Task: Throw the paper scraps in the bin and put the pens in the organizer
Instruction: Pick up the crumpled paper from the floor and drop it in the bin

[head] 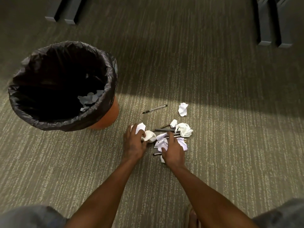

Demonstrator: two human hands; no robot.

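Observation:
An orange bin [105, 119] lined with a black bag stands at the left on the carpet, with white paper scraps [89, 99] inside. To its right lies a pile of crumpled paper balls [185, 130] mixed with several pens [164, 129]. My left hand [134, 143] is shut on two paper balls [148, 136] at the pile's left edge. My right hand [172, 152] rests fingers spread on a flat white scrap [160, 142] and the pens beneath it. One pen [154, 109] and one paper ball [183, 109] lie apart, farther back. No organizer is in view.
Dark grey furniture legs stand at the back left [65, 15] and back right [271, 37]. My knees [29, 216] frame the bottom corners, and a sandalled foot [193, 218] shows at the bottom. Ribbed carpet covers the floor.

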